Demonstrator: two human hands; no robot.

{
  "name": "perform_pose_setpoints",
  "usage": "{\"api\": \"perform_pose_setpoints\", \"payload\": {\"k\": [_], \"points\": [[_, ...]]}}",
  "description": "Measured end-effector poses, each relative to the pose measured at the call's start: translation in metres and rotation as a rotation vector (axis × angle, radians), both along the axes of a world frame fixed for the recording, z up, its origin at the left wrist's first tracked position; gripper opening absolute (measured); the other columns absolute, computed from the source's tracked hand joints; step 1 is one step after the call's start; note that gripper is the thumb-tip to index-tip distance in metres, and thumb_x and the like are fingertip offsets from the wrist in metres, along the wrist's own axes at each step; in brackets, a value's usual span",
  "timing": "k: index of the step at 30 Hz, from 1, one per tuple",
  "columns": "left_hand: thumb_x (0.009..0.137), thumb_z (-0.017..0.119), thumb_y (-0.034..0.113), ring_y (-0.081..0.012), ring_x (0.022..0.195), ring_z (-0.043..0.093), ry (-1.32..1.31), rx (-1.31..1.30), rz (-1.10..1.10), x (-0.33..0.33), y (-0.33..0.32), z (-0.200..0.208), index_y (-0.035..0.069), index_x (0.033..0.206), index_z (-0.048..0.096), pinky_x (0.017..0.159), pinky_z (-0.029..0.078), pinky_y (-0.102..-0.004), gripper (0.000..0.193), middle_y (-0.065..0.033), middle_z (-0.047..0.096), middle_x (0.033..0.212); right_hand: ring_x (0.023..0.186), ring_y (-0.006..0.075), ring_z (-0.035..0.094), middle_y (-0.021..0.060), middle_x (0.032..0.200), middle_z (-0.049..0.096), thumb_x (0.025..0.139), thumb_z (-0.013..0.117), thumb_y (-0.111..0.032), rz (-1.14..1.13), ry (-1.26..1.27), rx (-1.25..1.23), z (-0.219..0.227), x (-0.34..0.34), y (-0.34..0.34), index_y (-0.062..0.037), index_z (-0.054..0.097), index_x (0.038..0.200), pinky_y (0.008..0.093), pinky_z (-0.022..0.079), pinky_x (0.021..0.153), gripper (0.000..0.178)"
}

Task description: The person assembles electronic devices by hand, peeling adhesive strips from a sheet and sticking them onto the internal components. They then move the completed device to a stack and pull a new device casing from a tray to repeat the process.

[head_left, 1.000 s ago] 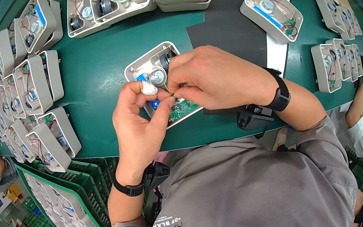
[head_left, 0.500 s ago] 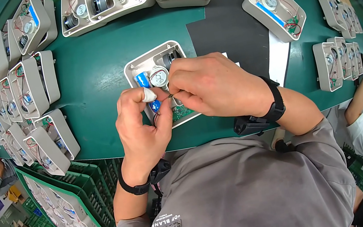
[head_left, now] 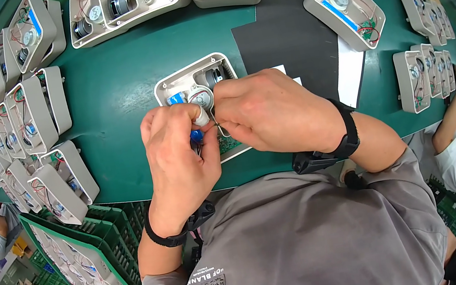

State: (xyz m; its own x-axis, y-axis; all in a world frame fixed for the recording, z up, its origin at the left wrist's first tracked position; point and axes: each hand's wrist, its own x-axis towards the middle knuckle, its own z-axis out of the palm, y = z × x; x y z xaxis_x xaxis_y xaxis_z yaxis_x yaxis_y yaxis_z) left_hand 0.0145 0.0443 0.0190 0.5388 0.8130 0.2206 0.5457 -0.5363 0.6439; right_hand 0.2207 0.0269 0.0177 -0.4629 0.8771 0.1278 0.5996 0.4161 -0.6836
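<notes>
Green table (head_left: 116, 95): two hands (left (head_left: 179, 157), right (head_left: 272, 113)) pinch parts over one open casing (head_left: 193, 81)

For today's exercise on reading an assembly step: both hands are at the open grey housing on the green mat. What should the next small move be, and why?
Probably ease the thin metal piece down into the open housing. The right hand pinches it just above the green circuit board, while the left hand steadies a small white part beside it, so the piece looks unseated.
</notes>
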Motion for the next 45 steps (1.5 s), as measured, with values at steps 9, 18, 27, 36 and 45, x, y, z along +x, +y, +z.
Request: {"api": "perform_pose_setpoints", "payload": {"k": [9, 18, 27, 36, 45], "points": [[0.079, 0.080, -0.004, -0.0315, 0.086, 0.066, -0.100, -0.294, 0.171, -0.010, -0.027, -0.001, 0.001, 0.118, 0.055, 0.088, 0.048, -0.0435, 0.047, -0.0098, 0.074, 0.097, 0.077, 0.0314, 0.068, 0.0085, 0.098, 0.070, 0.088, 0.071, -0.005, -0.290, 0.342, 0.171, 0.006, -0.004, -0.019, -0.0046, 0.072, 0.102, 0.0407, 0.055, 0.067, 0.014], [0.084, 0.085, 0.007, -0.0258, 0.091, 0.070, -0.121, -0.201, 0.196, -0.032, -0.043, 0.029, -0.003, 0.130, 0.054, 0.090, 0.053, -0.0384, 0.057, -0.0114, 0.076, 0.105, 0.083, 0.0296, 0.069, 0.0087, 0.096, 0.071, 0.087, 0.070, -0.002, -0.377, 0.098, 0.013, -0.002, -0.004, -0.049, -0.0021, 0.073, 0.098, 0.0392, 0.056, 0.071, 0.011], [0.091, 0.084, 0.010, -0.0079, 0.079, 0.066, -0.333, -0.791, 0.204, -0.021, -0.002, -0.013, 0.001, 0.126, 0.069, 0.071, 0.053, -0.0231, 0.039, -0.0019, 0.073, 0.097, 0.081, 0.0294, 0.067, 0.0089, 0.092, 0.069, 0.083, 0.070, 0.001, -0.371, 0.157, 0.046, -0.010, -0.012, -0.052, -0.0011, 0.071, 0.094, 0.0393, 0.055, 0.068, 0.011], [0.094, 0.080, 0.005, -0.0066, 0.086, 0.066, -0.388, -0.642, 0.243, -0.013, -0.010, -0.021, 0.001, 0.121, 0.071, 0.072, 0.054, -0.0240, 0.029, -0.0045, 0.074, 0.104, 0.077, 0.0274, 0.064, 0.0078, 0.089, 0.067, 0.082, 0.070, 0.004, -0.389, 0.279, 0.116, -0.024, -0.015, -0.052, -0.0010, 0.068, 0.093, 0.0379, 0.053, 0.064, 0.013], [0.089, 0.075, -0.004, -0.0320, 0.102, 0.073, 0.035, -0.227, -0.172, -0.031, 0.011, 0.017, -0.001, 0.109, 0.068, 0.087, 0.059, -0.0377, 0.022, -0.0204, 0.072, 0.123, 0.079, 0.0271, 0.064, 0.0073, 0.091, 0.066, 0.082, 0.070, 0.003, -0.388, 0.247, 0.059, -0.025, -0.019, -0.057, -0.0013, 0.068, 0.095, 0.0387, 0.053, 0.066, 0.013]]}}
